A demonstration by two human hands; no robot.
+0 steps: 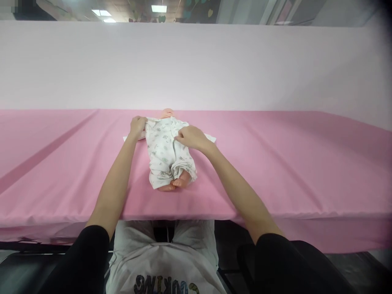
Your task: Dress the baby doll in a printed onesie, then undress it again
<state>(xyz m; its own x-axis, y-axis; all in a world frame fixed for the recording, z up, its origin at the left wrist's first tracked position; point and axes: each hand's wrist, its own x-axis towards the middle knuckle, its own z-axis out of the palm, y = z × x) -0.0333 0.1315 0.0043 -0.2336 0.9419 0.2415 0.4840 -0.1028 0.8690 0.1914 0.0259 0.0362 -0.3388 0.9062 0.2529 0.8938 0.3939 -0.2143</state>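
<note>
A baby doll [168, 113] lies on its back on the pink table [275, 163], feet [177, 184] toward me. It wears a white patterned romper [162, 151]. My left hand [136, 126] grips the romper's cloth at the doll's shoulder on the left. My right hand [190, 137] pinches the romper's front fabric at the chest on the right side. A white sleeve or cloth edge [211, 139] sticks out beyond my right hand.
A pale pink backdrop [196, 65] rises behind the table. The table's near edge [306, 214] hangs just in front of my lap. Dark floor and black chair parts show below.
</note>
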